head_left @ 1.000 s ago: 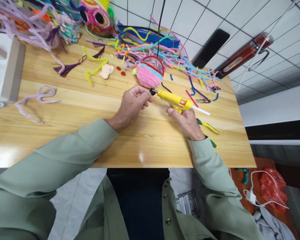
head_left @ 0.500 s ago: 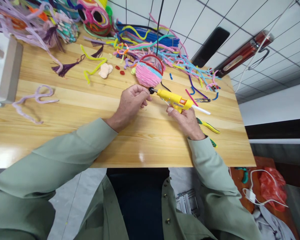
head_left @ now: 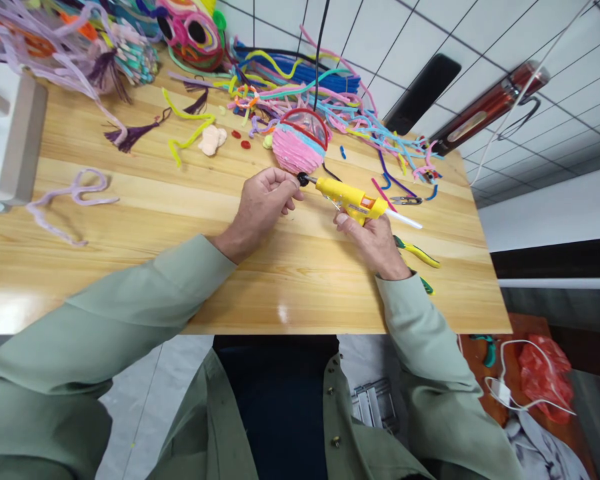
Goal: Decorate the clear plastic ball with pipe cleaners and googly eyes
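Note:
My right hand (head_left: 373, 240) is closed round the handle of a yellow hot glue gun (head_left: 347, 195), which has a white glue stick (head_left: 407, 220) jutting from its back. The gun's nozzle points left and meets a small black round piece (head_left: 303, 179). That piece is pinched between the thumb and fingers of my left hand (head_left: 270, 200); its exact kind is too small to make out. Just behind the nozzle sits a round pink fuzzy shape (head_left: 299, 145) with a blue band and a red-rimmed clear top.
Heaped pipe cleaners (head_left: 300, 83) run along the tiled wall. Pliers (head_left: 417, 252) and small snips (head_left: 407, 201) lie by my right hand. A dark phone (head_left: 423, 93) and a red flask (head_left: 493, 107) lean at the back right. A white-grey container (head_left: 10, 143) stands left.

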`<state>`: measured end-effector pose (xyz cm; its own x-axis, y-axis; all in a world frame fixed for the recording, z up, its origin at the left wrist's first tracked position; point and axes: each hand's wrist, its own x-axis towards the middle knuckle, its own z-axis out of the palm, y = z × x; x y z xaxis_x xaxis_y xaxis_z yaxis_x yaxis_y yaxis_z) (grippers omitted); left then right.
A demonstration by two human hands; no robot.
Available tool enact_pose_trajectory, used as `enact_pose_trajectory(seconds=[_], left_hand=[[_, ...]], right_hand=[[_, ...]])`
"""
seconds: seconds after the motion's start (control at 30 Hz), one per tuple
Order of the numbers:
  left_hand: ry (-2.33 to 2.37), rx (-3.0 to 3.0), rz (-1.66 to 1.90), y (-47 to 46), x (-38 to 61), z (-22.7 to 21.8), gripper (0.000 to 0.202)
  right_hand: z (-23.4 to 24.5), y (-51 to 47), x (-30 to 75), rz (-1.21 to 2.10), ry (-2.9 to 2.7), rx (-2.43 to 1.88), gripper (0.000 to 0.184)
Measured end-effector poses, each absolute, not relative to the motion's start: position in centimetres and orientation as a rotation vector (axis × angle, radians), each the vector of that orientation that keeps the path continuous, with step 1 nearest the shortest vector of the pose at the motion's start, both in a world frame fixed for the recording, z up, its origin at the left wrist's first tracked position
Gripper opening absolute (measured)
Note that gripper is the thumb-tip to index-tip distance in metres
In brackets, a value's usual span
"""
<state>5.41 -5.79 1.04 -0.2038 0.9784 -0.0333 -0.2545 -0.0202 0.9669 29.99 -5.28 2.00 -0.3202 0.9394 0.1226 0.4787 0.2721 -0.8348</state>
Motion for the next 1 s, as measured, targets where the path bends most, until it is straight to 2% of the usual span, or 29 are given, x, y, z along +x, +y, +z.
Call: enact_pose_trajectory(seconds=[0.7,1.0], left_hand=[[1.162,0.893,1.474,-5.74,5.34,1.34,0.027],[1.156,0.870,1.465,-5.69,5.33,1.32,0.026]], right_hand=[[2.28,-5.28,29.89,0.919,-1.971,-1.257,0.028],[2.15,-5.31,29.80,0.995,-1.916,-1.243,0.039]])
